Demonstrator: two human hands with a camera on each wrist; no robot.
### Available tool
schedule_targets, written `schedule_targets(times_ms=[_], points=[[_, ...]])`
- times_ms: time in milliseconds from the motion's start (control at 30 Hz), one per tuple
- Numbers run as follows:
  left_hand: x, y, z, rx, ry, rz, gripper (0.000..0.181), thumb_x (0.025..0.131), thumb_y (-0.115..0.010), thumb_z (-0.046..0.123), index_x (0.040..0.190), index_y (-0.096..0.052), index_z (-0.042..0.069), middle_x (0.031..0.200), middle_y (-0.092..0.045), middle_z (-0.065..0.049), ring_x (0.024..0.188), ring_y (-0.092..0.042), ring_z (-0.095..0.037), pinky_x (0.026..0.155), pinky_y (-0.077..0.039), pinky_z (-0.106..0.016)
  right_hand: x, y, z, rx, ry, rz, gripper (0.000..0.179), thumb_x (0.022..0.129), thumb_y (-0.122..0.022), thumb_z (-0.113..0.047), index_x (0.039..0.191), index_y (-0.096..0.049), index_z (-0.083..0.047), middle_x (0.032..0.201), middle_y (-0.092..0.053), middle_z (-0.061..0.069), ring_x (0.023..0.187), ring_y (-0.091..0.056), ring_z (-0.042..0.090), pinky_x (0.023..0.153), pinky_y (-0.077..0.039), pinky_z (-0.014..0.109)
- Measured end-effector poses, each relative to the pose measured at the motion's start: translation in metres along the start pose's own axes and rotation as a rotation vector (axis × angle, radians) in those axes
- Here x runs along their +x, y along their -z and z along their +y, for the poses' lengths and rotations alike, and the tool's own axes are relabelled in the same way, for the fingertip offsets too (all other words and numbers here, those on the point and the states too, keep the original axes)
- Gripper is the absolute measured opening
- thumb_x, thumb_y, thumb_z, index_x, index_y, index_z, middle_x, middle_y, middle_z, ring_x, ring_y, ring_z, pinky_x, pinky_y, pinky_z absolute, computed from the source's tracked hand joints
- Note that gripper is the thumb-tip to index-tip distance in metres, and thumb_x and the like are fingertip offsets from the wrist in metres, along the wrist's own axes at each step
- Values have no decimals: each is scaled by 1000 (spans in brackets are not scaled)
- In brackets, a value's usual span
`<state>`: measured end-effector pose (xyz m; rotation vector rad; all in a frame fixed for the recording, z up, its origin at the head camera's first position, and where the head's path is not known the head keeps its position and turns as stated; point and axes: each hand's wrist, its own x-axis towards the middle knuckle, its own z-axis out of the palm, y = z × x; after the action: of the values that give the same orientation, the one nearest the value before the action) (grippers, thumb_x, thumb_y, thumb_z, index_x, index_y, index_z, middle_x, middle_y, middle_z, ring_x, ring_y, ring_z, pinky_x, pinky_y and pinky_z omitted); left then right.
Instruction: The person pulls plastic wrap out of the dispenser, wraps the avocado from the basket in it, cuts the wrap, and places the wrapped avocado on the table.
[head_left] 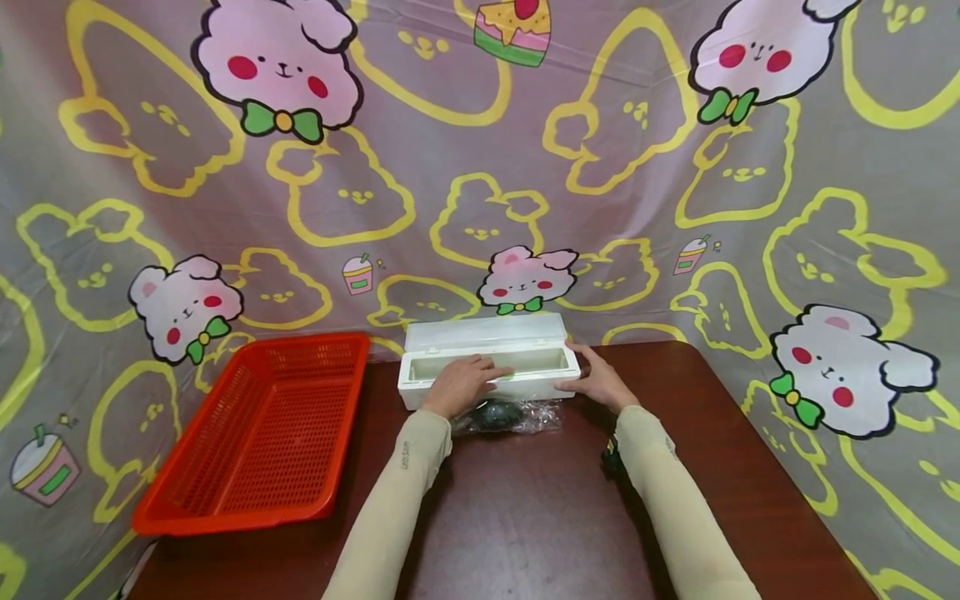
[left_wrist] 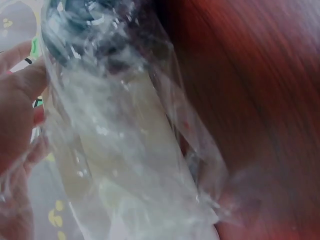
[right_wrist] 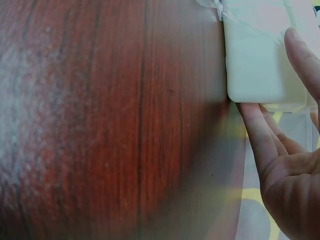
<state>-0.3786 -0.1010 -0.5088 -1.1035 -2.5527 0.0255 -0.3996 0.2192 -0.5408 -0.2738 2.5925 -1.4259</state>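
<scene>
A long white box stands near the table's back edge, its lid raised and the narrow trough inside showing. My left hand reaches over the front rim with its fingers extended across the opening. At the right end, my right hand holds the box, thumb over the front face and fingers against the end. Before the box lies a dark, rounded thing in clear plastic wrap. The left wrist view shows that crinkled plastic close up, overlapping the box.
A red perforated plastic basket sits on the left of the dark wooden table. Behind the table hangs a curtain printed with cartoon rabbits, close to the raised lid. A dark band shows at the right wrist.
</scene>
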Motion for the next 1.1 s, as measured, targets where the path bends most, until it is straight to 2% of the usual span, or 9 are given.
schedule_targets(times_ms=[133, 367, 733, 933, 1100], points=[[-5, 0, -3, -49, -8, 18, 43, 100, -71, 26, 142, -64, 33, 106, -67, 6, 99, -64, -15, 87, -56, -32, 0, -1, 1, -6, -1, 6, 101, 84, -88, -37, 165, -28, -24, 130, -59, 21, 102, -65, 29, 80, -54, 36], [-18, 1, -11, -12, 11, 30, 43, 100, -70, 27, 142, -64, 35, 107, -66, 7, 97, -63, -13, 83, -55, -30, 0, 0, 5, -1, 8, 7, 99, 85, -87, -35, 165, -28, -25, 137, -55, 21, 107, -63, 31, 81, -54, 36], [-35, 4, -19, -39, 36, 33, 44, 100, -70, 25, 142, -64, 35, 106, -65, 7, 98, -62, -14, 88, -55, -31, 0, -2, 4, 12, 11, 0, 100, 85, -87, -33, 165, -27, -22, 132, -57, 23, 104, -65, 30, 78, -53, 34], [-46, 8, -26, -64, 74, 70, 42, 98, -72, 23, 139, -67, 33, 102, -65, 6, 92, -60, -14, 82, -55, -32, 1, -1, 1, 19, 18, 2, 99, 85, -87, -33, 165, -28, -25, 136, -56, 23, 107, -64, 31, 81, -55, 37], [-57, 9, -31, -75, 100, 101, 42, 96, -75, 20, 137, -69, 32, 102, -65, 4, 89, -58, -16, 77, -54, -33, 1, 0, 1, 3, 10, 10, 100, 85, -87, -34, 164, -28, -23, 129, -59, 23, 101, -65, 30, 80, -54, 36]])
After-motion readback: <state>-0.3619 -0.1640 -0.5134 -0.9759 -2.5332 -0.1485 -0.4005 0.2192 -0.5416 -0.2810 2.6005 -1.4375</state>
